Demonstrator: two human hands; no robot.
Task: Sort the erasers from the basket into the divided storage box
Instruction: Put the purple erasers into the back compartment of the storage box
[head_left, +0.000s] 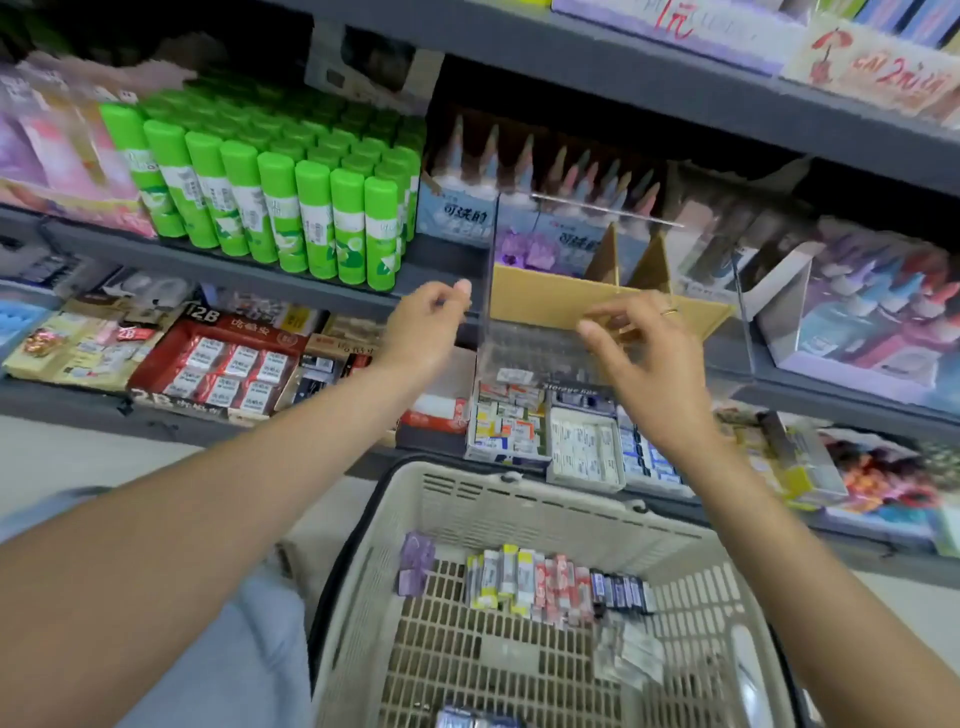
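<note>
Head view, with the beige plastic basket at lower centre as the reference. Packaged erasers lie in a row on the basket floor toward its far side: a purple pack at the left end, then white-and-yellow, red and dark blue packs; a few clear-wrapped ones lie nearer on the right, and one more at the near edge. Beyond the basket's far rim, on the shelf, stands the divided storage box, a clear-walled container holding brown cardboard dividers. The left hand is raised beyond the basket at the left wall of the box, thumb and forefinger brought together at the wall's edge; blur prevents telling whether the fingers actually pinch it. The right hand, with a ring on one finger, is at the box's front, fingers curled toward the cardboard divider; whether they grip it cannot be told. Left of the box stand green glue sticks. Below the box, just past the basket rim, lie open cartons of small erasers.
</note>
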